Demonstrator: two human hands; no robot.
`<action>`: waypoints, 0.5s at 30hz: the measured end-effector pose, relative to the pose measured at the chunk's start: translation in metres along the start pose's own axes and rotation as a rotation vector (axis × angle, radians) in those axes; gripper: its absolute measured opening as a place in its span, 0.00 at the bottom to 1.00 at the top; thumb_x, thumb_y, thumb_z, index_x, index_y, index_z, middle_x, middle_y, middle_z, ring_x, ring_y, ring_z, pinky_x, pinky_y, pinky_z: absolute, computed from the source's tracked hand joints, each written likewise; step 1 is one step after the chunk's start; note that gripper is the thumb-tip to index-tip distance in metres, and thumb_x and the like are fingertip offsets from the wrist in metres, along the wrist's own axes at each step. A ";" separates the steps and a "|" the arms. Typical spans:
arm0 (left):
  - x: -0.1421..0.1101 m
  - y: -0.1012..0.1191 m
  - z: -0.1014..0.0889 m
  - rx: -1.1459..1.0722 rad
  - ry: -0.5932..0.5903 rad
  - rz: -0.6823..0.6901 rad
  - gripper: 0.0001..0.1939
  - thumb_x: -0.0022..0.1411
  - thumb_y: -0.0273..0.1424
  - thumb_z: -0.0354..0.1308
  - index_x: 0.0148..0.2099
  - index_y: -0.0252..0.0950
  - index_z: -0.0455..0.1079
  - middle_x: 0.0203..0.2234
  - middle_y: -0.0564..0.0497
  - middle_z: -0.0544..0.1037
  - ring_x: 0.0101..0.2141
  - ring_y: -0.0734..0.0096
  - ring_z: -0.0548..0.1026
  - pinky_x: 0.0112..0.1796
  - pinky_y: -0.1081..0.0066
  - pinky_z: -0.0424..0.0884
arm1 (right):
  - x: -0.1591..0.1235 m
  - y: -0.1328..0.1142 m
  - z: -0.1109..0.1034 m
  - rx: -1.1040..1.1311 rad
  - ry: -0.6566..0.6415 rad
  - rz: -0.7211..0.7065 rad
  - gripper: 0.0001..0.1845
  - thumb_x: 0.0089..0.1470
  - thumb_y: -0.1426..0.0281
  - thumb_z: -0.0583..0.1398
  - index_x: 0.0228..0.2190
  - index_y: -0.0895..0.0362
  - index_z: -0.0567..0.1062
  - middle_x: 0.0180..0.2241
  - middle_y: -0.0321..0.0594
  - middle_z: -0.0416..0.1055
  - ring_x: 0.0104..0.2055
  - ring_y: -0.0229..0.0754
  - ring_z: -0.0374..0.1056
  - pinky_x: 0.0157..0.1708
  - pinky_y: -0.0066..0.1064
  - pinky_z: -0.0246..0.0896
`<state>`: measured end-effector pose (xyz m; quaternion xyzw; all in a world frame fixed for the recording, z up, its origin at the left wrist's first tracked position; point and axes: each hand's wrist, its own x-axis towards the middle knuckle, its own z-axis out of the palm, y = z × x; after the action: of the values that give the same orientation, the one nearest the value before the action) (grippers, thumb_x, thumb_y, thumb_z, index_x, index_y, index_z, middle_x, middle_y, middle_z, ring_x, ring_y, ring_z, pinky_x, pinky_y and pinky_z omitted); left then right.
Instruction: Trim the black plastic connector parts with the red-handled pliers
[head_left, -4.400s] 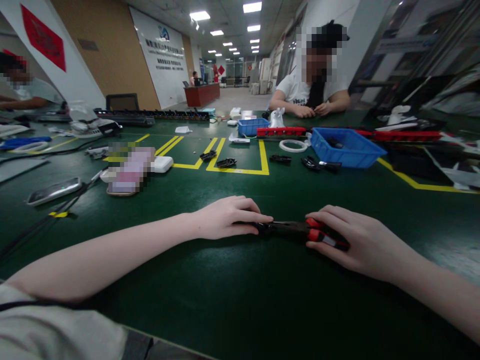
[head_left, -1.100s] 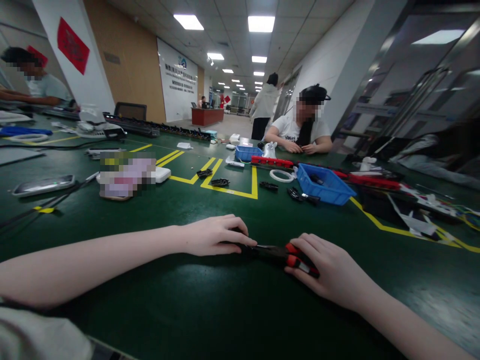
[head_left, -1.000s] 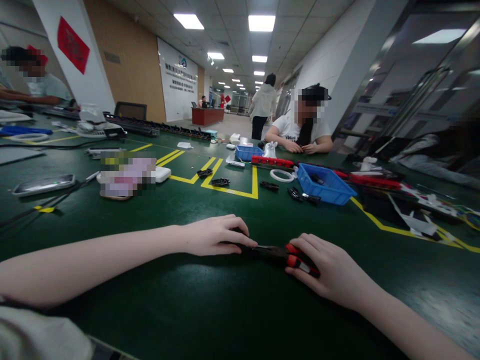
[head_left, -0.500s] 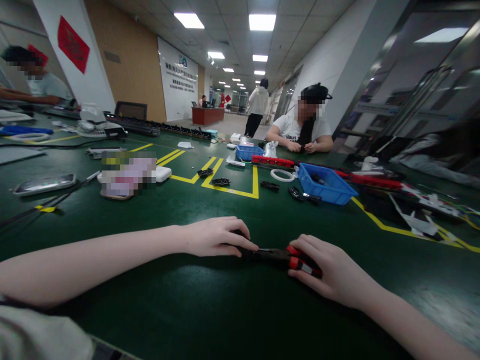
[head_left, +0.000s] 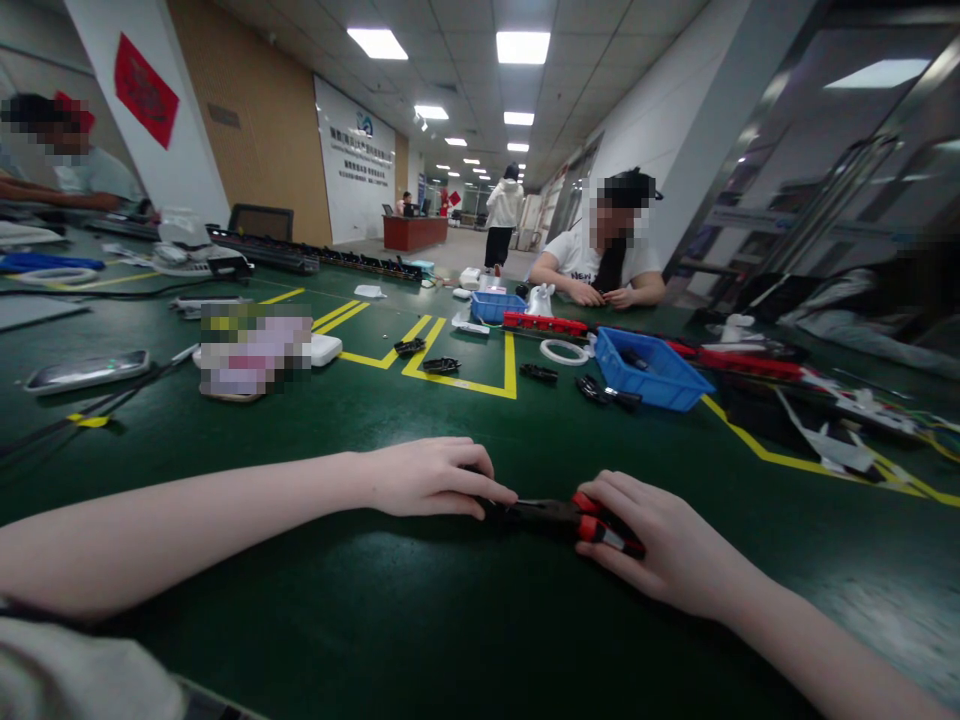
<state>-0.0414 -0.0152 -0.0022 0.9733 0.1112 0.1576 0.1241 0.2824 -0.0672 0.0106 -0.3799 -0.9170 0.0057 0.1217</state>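
Red-and-black pliers lie level low over the green table, jaws pointing left. My right hand is closed round their handles. At the tips of the jaws, my left hand pinches a small dark piece, mostly hidden by the fingers, so its kind cannot be made out. The pliers' nose reaches that piece and the left fingertips. Beyond the hands, several small black parts lie on and beside the yellow tape lines.
A blue bin with dark parts stands right of centre, near a white ring and a red strip. To the left are a phone, a white case and dark cables. A co-worker sits across the table.
Both hands and the pliers stay nearly in place; the left fingers have shifted very slightly. In the background, a walking person has moved a little to the left.
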 end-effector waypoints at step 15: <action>0.001 -0.001 0.001 0.111 -0.012 0.018 0.19 0.74 0.34 0.51 0.64 0.37 0.66 0.48 0.41 0.72 0.45 0.60 0.71 0.45 0.66 0.70 | -0.002 0.002 0.006 -0.189 0.181 -0.112 0.17 0.57 0.61 0.62 0.45 0.57 0.73 0.39 0.47 0.77 0.37 0.48 0.75 0.35 0.38 0.74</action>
<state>-0.0404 -0.0145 -0.0028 0.9806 0.1101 0.1467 0.0691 0.2842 -0.0667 0.0044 -0.3369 -0.9184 -0.1217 0.1680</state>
